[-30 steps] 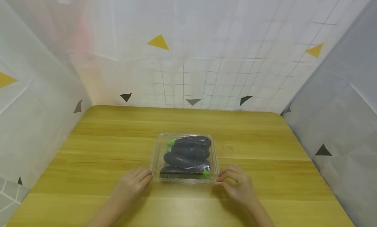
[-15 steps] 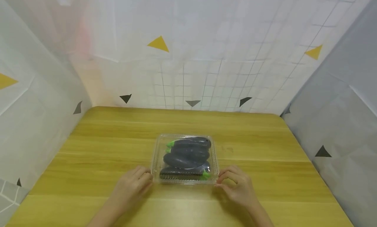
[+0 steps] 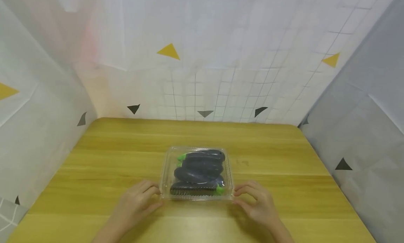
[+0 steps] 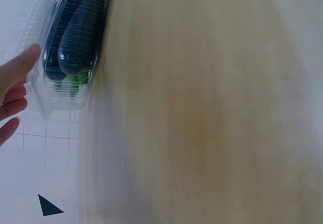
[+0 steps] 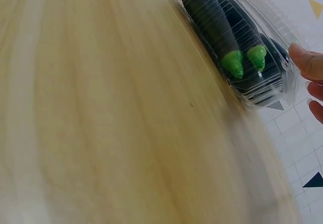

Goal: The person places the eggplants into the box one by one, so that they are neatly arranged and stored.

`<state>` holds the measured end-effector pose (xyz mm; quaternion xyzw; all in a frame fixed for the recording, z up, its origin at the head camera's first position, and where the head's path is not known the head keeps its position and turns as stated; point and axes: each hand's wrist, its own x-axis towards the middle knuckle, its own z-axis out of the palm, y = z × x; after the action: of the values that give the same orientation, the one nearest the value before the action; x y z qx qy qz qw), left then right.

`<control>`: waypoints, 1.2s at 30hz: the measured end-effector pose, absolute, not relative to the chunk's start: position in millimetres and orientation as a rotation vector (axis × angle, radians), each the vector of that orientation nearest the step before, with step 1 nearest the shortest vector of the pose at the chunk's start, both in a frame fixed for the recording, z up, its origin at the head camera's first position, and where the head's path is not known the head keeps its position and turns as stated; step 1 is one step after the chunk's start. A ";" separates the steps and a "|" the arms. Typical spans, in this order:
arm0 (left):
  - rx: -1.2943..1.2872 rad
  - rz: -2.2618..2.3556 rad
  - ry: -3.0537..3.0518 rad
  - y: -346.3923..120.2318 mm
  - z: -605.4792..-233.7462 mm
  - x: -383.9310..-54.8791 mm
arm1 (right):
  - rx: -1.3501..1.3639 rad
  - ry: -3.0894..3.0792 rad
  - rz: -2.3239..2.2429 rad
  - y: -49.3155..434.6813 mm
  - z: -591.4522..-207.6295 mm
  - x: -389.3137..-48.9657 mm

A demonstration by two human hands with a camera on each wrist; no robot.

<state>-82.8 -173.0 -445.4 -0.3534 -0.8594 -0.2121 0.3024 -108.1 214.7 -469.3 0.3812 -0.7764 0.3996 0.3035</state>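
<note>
A clear plastic clamshell box (image 3: 196,198) sits with its lid down on the table, near the middle of the head view. Several dark purple eggplants (image 3: 199,174) with green stem ends lie stacked inside. At the near left corner is my left hand (image 3: 134,204), its thumb spread from the fingers and nothing gripped. The right hand (image 3: 257,204) is at the near right corner, fingertips by the rim and thumb a little apart from them. In the left wrist view the thumb (image 4: 22,62) is beside the box edge. The right thumb (image 5: 305,62) is likewise by the rim.
The wooden table (image 3: 126,137) runs back to a white sheet wall (image 3: 202,81) with grid lines and triangles. Pale sheets also stand along the left side (image 3: 41,130) and the right side (image 3: 372,137).
The left thumb has moved away from its fingers at the box corner; the right thumb and fingers part slightly. The box stays put; the head view tilts up a little.
</note>
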 end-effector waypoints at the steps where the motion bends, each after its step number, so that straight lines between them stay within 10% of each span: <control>1: -0.927 -0.574 -2.284 -173.9 -444.7 -82.5 | 1.008 -2.059 1.074 215.7 -469.6 -107.6; 21: -0.489 -0.515 -2.561 -198.7 -414.0 -110.9 | 0.888 -2.248 1.133 213.5 -417.2 -94.5; 36: -0.386 -0.578 -2.757 -195.3 -412.1 -125.7 | 0.858 -2.287 1.087 232.2 -454.1 -115.1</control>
<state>-125.7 -195.3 -412.1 -0.1344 -0.9588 -0.2012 0.1487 -115.1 232.2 -454.1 0.3123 -0.8321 0.3953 0.2318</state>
